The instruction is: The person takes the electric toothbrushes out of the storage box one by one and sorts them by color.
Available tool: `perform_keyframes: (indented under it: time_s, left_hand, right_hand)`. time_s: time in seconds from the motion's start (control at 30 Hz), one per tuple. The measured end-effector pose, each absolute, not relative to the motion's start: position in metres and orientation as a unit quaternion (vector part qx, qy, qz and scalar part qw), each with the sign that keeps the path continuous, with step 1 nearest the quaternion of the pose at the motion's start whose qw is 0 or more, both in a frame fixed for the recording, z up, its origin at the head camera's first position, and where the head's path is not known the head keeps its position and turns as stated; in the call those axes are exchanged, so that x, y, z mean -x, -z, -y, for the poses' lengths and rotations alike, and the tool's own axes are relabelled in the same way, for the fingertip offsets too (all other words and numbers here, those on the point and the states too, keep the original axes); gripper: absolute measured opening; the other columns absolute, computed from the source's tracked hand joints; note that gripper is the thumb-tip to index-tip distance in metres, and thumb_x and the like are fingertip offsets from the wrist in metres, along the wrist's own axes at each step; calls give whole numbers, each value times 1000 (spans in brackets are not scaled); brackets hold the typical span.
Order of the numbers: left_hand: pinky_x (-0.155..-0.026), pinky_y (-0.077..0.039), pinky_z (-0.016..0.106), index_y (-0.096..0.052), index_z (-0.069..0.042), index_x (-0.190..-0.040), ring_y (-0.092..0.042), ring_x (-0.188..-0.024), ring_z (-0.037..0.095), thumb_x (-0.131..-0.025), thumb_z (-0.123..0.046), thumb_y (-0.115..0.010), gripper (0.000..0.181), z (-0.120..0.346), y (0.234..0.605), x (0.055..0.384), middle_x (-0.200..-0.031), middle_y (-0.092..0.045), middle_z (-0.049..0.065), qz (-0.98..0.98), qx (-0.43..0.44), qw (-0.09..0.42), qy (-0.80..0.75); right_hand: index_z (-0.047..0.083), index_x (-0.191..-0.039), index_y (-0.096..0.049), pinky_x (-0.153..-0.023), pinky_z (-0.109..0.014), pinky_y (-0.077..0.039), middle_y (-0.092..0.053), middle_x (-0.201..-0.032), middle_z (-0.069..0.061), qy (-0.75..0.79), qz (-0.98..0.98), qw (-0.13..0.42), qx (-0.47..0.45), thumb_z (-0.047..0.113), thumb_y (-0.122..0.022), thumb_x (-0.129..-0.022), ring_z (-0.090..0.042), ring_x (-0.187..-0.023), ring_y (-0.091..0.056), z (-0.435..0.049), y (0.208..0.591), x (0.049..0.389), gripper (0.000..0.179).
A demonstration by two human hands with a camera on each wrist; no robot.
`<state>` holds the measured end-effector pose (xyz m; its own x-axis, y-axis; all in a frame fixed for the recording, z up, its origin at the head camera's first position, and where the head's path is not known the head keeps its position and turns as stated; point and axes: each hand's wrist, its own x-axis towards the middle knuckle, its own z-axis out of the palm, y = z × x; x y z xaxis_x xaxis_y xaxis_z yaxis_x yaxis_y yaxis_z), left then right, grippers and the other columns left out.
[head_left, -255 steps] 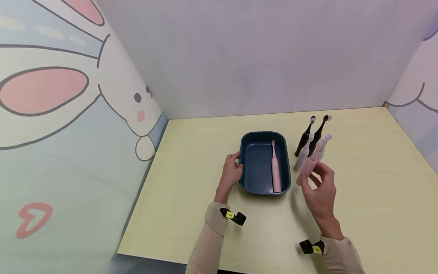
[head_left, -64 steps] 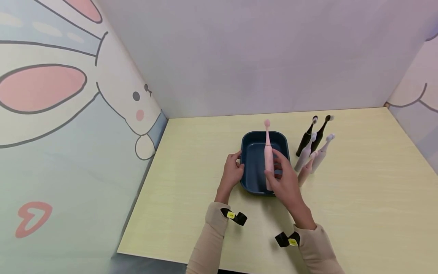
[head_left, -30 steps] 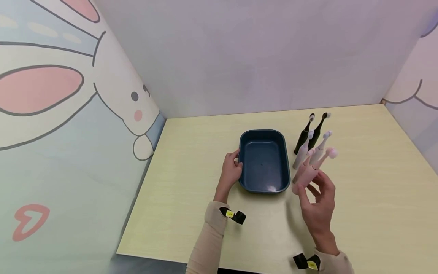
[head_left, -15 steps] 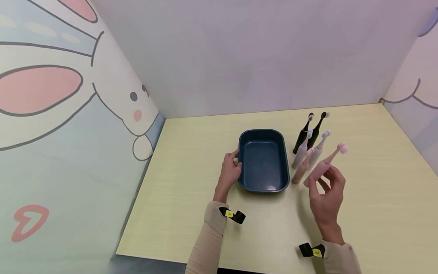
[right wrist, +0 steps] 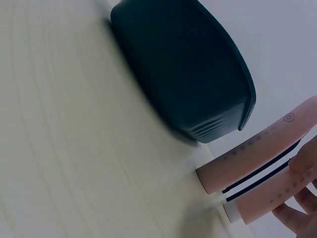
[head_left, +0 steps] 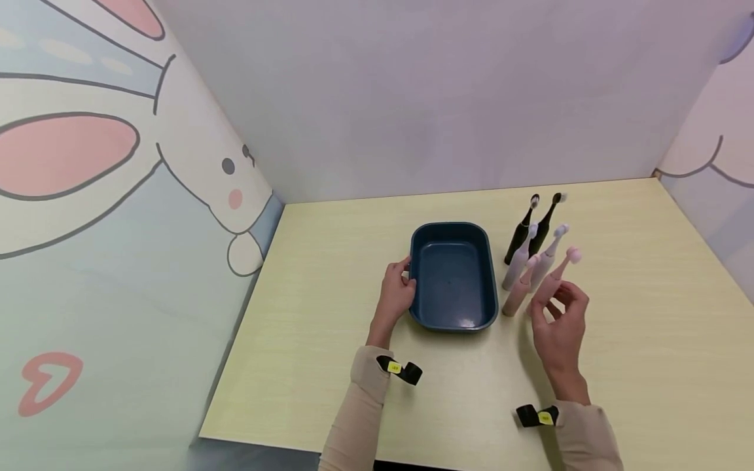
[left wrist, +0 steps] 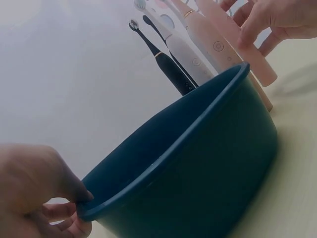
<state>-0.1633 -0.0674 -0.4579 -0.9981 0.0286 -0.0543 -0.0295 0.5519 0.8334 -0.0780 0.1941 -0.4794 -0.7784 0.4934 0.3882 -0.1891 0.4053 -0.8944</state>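
Observation:
My left hand (head_left: 393, 297) grips the left rim of a dark blue plastic basin (head_left: 450, 281), thumb inside the wall and fingers outside in the left wrist view. My right hand (head_left: 561, 327) pinches a pink electric toothbrush (head_left: 549, 288) by its handle, brush head up and slightly tilted. The lower end of its handle (left wrist: 267, 77) shows just over the tabletop in the left wrist view. Immediately to its left another pink electric toothbrush (head_left: 516, 298) stands upright. Behind these stand two white electric toothbrushes, one left (head_left: 515, 268) and one right (head_left: 542, 268).
At the back of the group stand two black electric toothbrushes, one left (head_left: 518, 239) and one right (head_left: 540, 237). Everything is on a pale wooden table (head_left: 318, 294). A plain wall (head_left: 412, 104) rises behind, and a rabbit-painted wall (head_left: 118, 261) borders the left side.
The pink toothbrush lying in the basin was lifted out and carried right to the standing group. Over the last half second it moved slightly left and became more upright. The left hand stayed put.

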Motion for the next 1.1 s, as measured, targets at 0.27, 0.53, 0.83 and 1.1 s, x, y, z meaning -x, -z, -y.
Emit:
perform_keyframes:
  time_s: [0.27,0.53,0.83,1.1]
  left_hand:
    - [-68,-44,23,-43,-10,-144,-49,-78,13,-93,-4,-53,52,68,459,165,-124,-50,10,-879,-2,32,-475]
    - [-66,-41,23,-43,-9,-144,-47,-74,12,-93,-3,-52,52,69,458,164,-123,-50,12,-882,-13,24,-470]
    - [-67,-42,23,-44,-9,-144,-48,-75,12,-92,-3,-52,52,68,458,163,-124,-50,12,-881,-12,24,-473]
    - [-66,-41,23,-43,-9,-144,-47,-74,12,-93,-3,-52,52,69,460,162,-124,-50,12,-879,-16,22,-476]
  right_hand:
    - [-2,-129,-40,-84,-7,-43,-41,-113,26,-533,784,296,116,0,-62,-86,1,-103,-48,-196,483,85,49]
    - [-2,-129,-40,-84,-7,-43,-40,-112,24,-526,792,284,121,5,-62,-88,2,-103,-48,-196,488,89,47]
    - [-3,-128,-41,-85,-8,-44,-41,-113,20,-517,800,281,121,5,-62,-88,2,-103,-46,-197,492,88,45]
    - [-3,-127,-41,-87,-10,-44,-46,-115,5,-506,808,273,127,6,-60,-89,5,-102,-45,-198,494,90,44]
